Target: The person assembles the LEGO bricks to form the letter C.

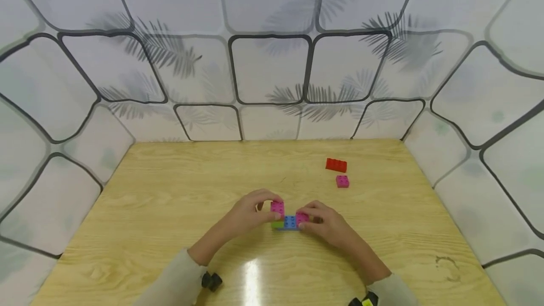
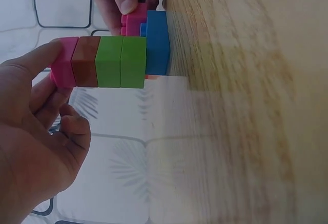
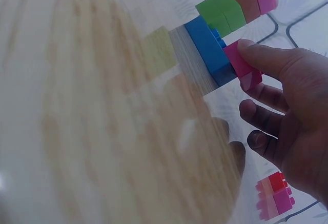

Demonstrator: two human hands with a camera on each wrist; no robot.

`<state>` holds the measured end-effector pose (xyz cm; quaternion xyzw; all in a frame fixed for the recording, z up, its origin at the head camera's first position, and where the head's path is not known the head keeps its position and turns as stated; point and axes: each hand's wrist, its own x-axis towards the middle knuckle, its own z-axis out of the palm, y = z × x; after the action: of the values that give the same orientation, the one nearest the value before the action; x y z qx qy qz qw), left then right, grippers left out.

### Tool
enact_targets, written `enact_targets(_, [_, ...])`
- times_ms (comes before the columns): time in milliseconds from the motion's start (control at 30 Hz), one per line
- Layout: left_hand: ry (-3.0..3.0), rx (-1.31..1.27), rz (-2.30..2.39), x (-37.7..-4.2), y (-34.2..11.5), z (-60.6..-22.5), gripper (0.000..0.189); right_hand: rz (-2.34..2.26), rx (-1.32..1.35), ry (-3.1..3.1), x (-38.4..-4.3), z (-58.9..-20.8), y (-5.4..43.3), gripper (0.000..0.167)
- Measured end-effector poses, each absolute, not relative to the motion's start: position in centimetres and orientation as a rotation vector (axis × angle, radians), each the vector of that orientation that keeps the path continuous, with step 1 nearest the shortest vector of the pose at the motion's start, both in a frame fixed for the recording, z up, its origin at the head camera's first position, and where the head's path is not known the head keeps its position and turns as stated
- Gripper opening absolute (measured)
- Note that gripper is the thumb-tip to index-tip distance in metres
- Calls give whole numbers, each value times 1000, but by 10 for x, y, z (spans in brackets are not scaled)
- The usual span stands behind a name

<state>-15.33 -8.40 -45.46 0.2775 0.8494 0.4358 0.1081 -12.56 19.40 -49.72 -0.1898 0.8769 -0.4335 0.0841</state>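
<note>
"Head view?"
"The left hand point(image 1: 248, 212) pinches the upper pink brick point(image 1: 277, 207); the right hand point(image 1: 331, 225) pinches the lower pink brick point(image 1: 301, 218) at the blue brick's point(image 1: 290, 222) right end, on the bench point(image 1: 178, 188)."
"Left wrist?"
"Nearly closed round that brick, atop brown point(image 2: 86, 61) and green bricks point(image 2: 108, 62)."
"Right wrist?"
"Thumb and forefinger grip the lower one, other fingers loosely bent."

A long blue brick point(image 1: 290, 222) lies flat, studs up, its middle studs bare. On its left end stands a straight stack: two green bricks point(image 2: 121, 62), then a brown brick point(image 2: 86, 61), topped by a pink brick point(image 2: 65, 62). A second pink brick point(image 3: 243, 63) sits at its right end.
</note>
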Motion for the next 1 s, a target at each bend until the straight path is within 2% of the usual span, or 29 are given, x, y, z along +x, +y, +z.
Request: enact_targets(1000, [2606, 777, 1209, -150, -85, -454, 43, -1273, -591, 2635, -128, -500, 193, 38])
